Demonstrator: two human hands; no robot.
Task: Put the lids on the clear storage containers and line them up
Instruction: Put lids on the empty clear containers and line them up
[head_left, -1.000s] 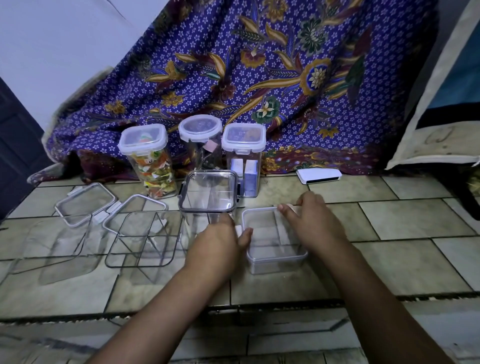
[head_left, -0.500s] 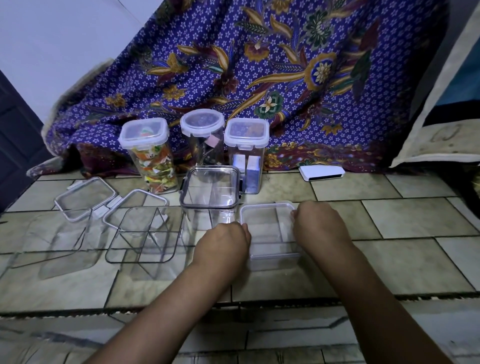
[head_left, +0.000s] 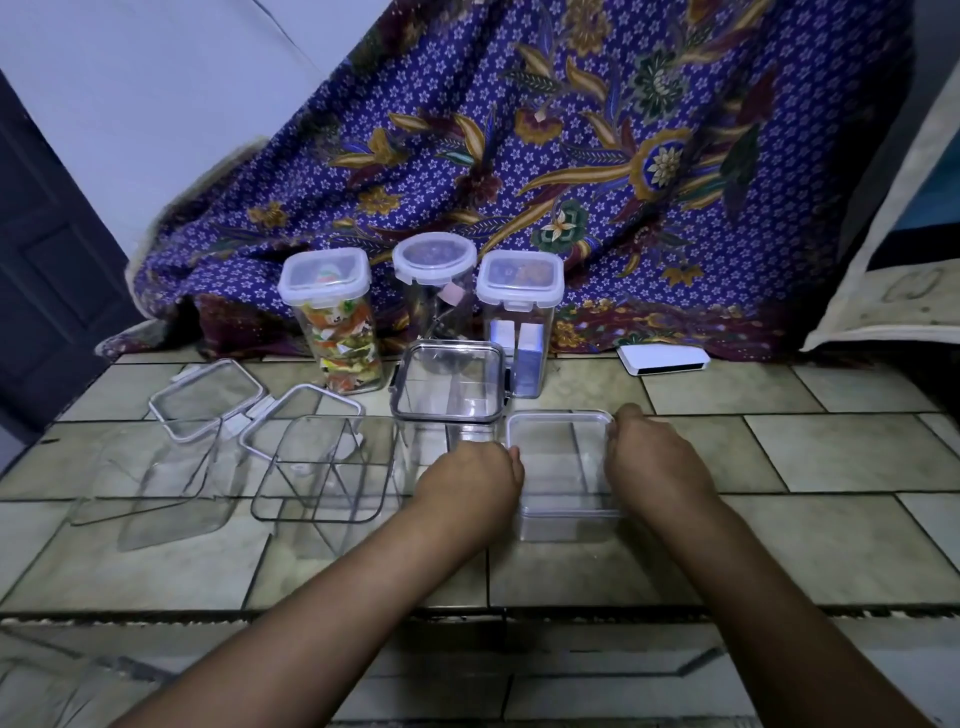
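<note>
Just right of centre frame, on the tiled counter, the short clear container is sitting with its lid lying on top, and both hands are bracketing it. The right hand is curling its fingers down over the lid's right edge and gripping it, thumb at the far corner. The left hand is touching its thumb tip to the left rim. Its fingers are folding under the palm out of my sight, so I cannot tell whether it is gripping anything.

Just behind the left hand a tall clear container is standing with a dark-rimmed lid on, its lower part hidden by that hand. Left of centre an open divided container is showing its partitions. A loose lid and a second loose lid are lying just behind it. Further left, another clear shape is proving too transparent for me to make out.

Along the back, three filled, lidded jars are standing against a purple patterned cloth, and a white flat box is lying to their right.
</note>
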